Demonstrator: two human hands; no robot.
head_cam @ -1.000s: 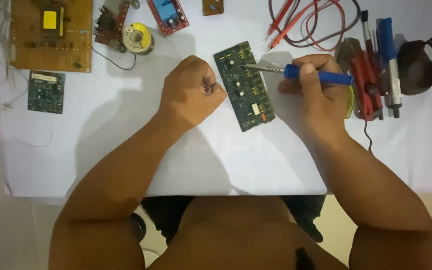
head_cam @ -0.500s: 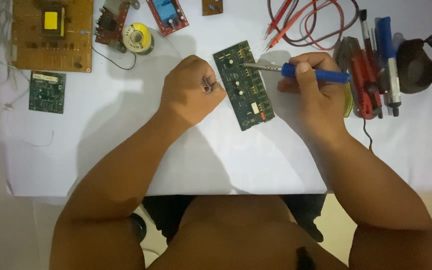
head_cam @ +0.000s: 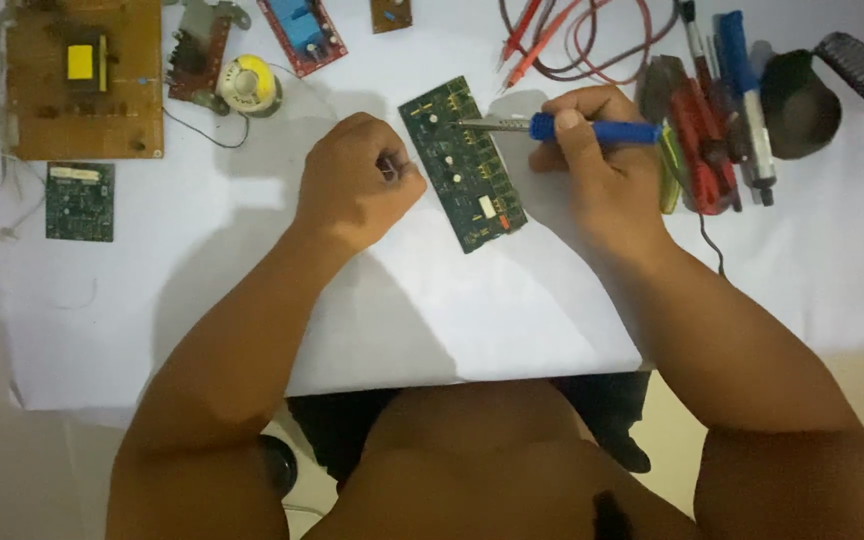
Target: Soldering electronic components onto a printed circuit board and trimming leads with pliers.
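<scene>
Right-hand grip (head_cam: pixel 592 165): soldering iron (head_cam: pixel 552 127) leftward, level.

An electronics repair bench: circuit boards (head_cam: pixel 84 80) at ten o'clock, multimeter probe leads (head_cam: pixel 572 40) at one, screwdrivers (head_cam: pixel 722 110) at two.

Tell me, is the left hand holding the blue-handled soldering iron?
No, the right hand grips the soldering iron over the green circuit board; the left hand is a closed fist beside it.
</scene>
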